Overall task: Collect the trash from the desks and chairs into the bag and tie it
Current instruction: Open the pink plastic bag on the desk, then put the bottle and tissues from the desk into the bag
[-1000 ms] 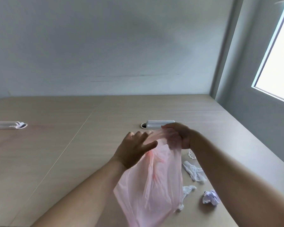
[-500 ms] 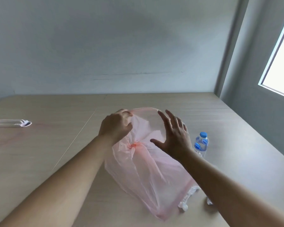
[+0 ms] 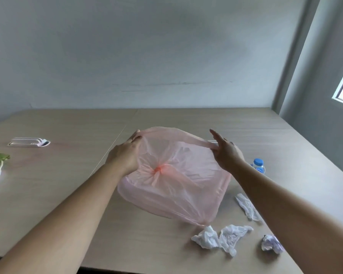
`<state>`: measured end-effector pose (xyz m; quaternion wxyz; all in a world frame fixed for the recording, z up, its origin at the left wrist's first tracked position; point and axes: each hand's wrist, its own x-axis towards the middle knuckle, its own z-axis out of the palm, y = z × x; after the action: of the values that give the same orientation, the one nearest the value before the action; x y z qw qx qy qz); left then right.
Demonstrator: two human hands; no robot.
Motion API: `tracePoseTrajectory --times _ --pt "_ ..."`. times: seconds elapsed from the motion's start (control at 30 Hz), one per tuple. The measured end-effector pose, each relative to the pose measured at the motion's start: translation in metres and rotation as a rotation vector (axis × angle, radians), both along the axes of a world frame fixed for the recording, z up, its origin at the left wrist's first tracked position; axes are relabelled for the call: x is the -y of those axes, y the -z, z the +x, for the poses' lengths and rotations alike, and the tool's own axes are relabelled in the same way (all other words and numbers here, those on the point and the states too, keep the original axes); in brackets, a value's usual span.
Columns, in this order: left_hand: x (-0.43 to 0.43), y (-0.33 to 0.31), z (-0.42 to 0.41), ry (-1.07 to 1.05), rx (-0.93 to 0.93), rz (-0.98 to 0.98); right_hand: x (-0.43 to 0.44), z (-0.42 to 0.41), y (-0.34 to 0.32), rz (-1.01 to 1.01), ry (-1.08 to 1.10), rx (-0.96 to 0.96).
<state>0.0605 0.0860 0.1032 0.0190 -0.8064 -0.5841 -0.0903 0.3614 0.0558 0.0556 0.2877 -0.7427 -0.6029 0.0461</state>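
My left grip [image 3: 125, 155] pinches the rim of the thin translucent pink plastic bag [image 3: 178, 184], held open over the tan wooden surface [image 3: 67, 184]; my right grip [image 3: 226, 155], fingers straight, stretches the opposite rim. Risk: the taut film may tear or slip off those straight fingers

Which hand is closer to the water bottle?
Right. The right hand stretches the pink bag open beside the water bottle; the left hand holds its opposite rim, farther away.
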Motion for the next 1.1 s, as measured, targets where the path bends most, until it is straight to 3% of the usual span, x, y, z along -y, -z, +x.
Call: tracePoseTrajectory --times 0.13,0.27,0.4,0.47,0.53,0.67,0.8,0.9,1.0,1.1 --pt "-0.007 -0.012 0.0 -0.201 0.085 0.01 0.005 0.006 0.007 -0.117 -0.097 -0.039" --pt "-0.013 -0.012 0.003 -0.267 0.108 -0.033 0.029 0.011 0.053 -0.116 -0.032 -0.175" --pt "-0.017 0.002 0.01 -0.249 0.115 -0.078 0.071 0.0 0.115 -0.649 -0.144 0.019" --pt "-0.017 0.008 0.014 -0.239 0.116 -0.1 0.085 -0.015 0.139 -0.79 -0.145 0.03" --pt "-0.016 0.014 0.018 -0.245 0.108 -0.128 0.093 -0.032 0.148 -0.741 -0.096 0.015" --pt "-0.012 0.027 0.022 -0.274 0.084 -0.166 0.1 -0.048 0.147 -0.595 -0.082 0.171" --pt "-0.007 0.039 0.028 -0.268 0.086 -0.179 0.108 -0.034 0.16 -0.783 -0.095 0.22" --pt "-0.005 0.045 0.032 -0.258 0.092 -0.191 0.112 -0.03 0.171 -0.766 -0.184 0.301" --pt "-0.003 0.047 0.036 -0.248 0.099 -0.197 0.106 -0.025 0.163 -0.816 -0.182 0.228" --pt "-0.002 0.045 0.039 -0.227 0.111 -0.202 0.088 -0.02 0.138 -0.809 -0.178 -0.008"
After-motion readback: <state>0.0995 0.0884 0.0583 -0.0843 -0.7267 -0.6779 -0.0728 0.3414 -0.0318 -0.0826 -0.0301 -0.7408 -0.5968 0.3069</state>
